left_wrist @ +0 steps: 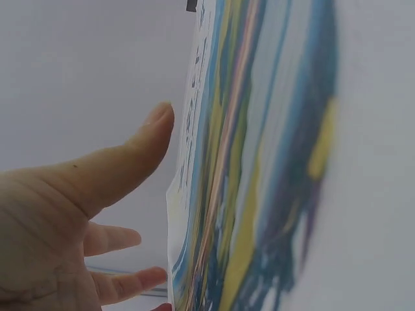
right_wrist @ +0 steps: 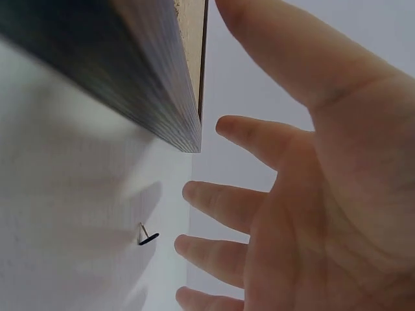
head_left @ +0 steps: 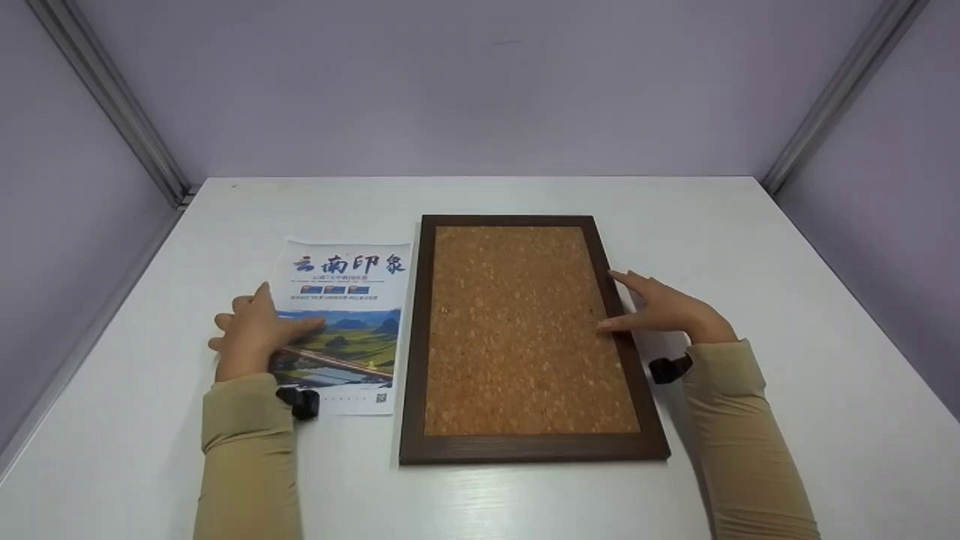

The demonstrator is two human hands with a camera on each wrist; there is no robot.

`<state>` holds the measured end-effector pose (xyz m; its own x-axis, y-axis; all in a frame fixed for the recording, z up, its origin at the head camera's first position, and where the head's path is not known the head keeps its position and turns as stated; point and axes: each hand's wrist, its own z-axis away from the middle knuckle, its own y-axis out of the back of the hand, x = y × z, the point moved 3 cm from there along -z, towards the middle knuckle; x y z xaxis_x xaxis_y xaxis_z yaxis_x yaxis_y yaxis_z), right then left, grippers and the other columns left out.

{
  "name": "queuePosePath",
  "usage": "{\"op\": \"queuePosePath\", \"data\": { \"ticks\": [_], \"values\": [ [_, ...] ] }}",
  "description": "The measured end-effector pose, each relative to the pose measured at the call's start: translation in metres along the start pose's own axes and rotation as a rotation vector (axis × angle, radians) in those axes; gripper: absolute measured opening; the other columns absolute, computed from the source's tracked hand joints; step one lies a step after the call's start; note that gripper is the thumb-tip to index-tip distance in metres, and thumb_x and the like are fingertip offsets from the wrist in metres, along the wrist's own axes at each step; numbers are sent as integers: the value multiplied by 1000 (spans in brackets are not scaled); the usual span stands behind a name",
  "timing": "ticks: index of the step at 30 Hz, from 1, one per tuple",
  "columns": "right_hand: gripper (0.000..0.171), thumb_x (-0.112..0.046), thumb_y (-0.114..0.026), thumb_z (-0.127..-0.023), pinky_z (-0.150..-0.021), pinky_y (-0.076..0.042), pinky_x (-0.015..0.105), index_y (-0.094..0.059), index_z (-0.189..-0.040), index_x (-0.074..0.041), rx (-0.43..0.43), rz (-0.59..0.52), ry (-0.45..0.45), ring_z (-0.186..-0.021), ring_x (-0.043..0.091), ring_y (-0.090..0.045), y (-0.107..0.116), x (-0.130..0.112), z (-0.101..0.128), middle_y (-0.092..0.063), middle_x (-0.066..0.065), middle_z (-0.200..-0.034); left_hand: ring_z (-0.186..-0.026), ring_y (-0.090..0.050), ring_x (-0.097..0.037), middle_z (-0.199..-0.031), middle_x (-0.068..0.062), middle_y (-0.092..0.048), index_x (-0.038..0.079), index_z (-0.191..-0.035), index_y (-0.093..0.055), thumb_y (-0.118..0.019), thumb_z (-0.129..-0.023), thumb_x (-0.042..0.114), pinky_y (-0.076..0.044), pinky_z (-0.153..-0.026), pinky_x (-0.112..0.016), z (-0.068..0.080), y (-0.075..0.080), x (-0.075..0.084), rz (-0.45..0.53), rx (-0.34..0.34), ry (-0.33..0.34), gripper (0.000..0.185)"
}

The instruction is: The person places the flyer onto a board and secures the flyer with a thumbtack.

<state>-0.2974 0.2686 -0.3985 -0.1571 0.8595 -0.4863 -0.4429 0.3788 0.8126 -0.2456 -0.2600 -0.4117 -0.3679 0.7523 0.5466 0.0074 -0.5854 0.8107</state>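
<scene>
Poster (head_left: 341, 319) under flat left hand (head_left: 251, 334) | white table (head_left: 787, 300) | right hand (head_left: 664, 307) spread

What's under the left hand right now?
The left hand rests on the left edge of a printed poster, which lies flat on the white table beside the cork board. The poster part beneath the palm is covered; whether anything lies under the sheet cannot be seen.
</scene>
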Motion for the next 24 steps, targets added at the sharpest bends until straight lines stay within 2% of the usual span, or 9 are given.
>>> {"op": "queuePosePath", "data": {
  "ticks": [8,12,19,24],
  "values": [
    [110,-60,-74,-81,-113,-12,71,-16,-160,-9,-42,23,-17,-146,57,-1,-3,0,0,-6,31,-162,-125,-26,-57,-139,-43,-28,-4,-153,-23,-77,-82,41,-24,-100,-72,0,5,-5,-32,-23,57,100],
    [110,-58,-75,-81,-114,-13,69,-17,-159,-7,-54,29,-7,-146,57,-2,-3,1,0,-9,29,-163,-122,-34,-55,-135,-40,-36,-6,-148,-30,-74,-86,36,-30,-100,-68,2,8,-8,-9,-21,65,87],
    [111,-57,-76,-80,-115,-13,69,-16,-159,-5,-67,41,-4,-146,57,-1,-3,1,-1,-9,30,-162,-130,-42,-52,-152,-34,-32,-6,-153,-25,-49,-100,22,-39,-103,-63,3,16,-15,2,-40,93,65],
    [111,-56,-76,-81,-115,-12,69,-16,-159,-5,-69,33,0,-146,58,0,-3,1,0,-9,30,-162,-119,-52,-47,-143,-36,-42,-7,-147,-37,-45,-102,19,-47,-94,-55,1,19,-18,80,6,77,53]
  ]
}}
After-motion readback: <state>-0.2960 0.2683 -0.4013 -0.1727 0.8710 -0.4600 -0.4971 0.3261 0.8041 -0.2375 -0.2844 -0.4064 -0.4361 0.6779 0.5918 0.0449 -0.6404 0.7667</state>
